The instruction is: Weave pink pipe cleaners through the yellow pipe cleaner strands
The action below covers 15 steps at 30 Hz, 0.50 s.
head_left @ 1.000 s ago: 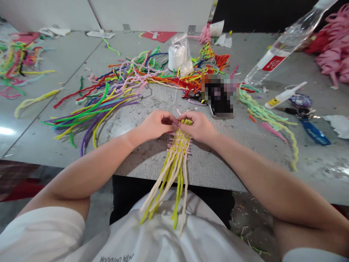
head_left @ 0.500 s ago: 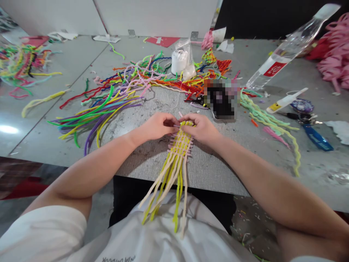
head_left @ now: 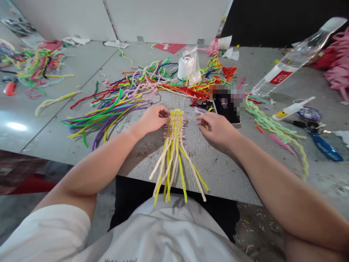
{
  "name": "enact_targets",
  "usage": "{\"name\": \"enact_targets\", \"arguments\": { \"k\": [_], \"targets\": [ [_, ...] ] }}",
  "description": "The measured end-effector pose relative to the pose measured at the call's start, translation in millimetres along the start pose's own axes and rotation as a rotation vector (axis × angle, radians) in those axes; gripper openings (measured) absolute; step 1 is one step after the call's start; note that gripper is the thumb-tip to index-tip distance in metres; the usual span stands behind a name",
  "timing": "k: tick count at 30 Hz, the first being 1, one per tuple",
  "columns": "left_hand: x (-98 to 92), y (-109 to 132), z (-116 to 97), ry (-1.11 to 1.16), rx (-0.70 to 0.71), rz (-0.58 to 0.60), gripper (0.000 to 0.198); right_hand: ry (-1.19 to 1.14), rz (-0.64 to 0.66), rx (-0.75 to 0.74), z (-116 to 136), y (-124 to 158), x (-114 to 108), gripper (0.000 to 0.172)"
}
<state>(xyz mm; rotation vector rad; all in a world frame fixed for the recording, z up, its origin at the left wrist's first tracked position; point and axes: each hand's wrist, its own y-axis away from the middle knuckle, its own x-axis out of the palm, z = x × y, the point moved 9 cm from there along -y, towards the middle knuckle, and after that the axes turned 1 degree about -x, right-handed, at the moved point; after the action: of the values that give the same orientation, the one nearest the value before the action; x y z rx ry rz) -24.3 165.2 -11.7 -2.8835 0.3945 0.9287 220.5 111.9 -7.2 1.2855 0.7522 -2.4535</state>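
Observation:
A small woven mat of yellow, cream and pink pipe cleaners (head_left: pixel 175 125) lies on the grey table (head_left: pixel 207 163), with long loose ends trailing toward me over the table's front edge. My left hand (head_left: pixel 152 119) rests at the mat's left side, fingers curled and pinching its upper left edge. My right hand (head_left: pixel 216 125) hovers a little to the right of the mat, apart from it, fingers loosely bent with nothing in them.
A big heap of coloured pipe cleaners (head_left: pixel 131 91) lies behind and to the left. A phone (head_left: pixel 226 105), white thread spool in a bag (head_left: pixel 188 67), plastic bottle (head_left: pixel 294 62), glue tube (head_left: pixel 293 108), keys with a blue strap (head_left: pixel 321 142) and light green strands (head_left: pixel 272 127) lie nearby.
My right hand has let go of the mat and moved off to the right. The mat has shifted slightly left and its loose ends have spread. The view has tilted down a little.

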Motion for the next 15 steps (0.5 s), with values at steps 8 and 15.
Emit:
{"name": "enact_targets", "arguments": {
  "k": [8,15],
  "targets": [
    [-4.6,11,-19,-0.246,0.171,-0.092,0.023,0.148,-0.033,-0.13,29,5,2,0.029],
    [15.3,48,-41,-0.768,0.256,-0.078,0.027,0.173,0.066,-0.265,87,9,43,0.056]
  ]
}}
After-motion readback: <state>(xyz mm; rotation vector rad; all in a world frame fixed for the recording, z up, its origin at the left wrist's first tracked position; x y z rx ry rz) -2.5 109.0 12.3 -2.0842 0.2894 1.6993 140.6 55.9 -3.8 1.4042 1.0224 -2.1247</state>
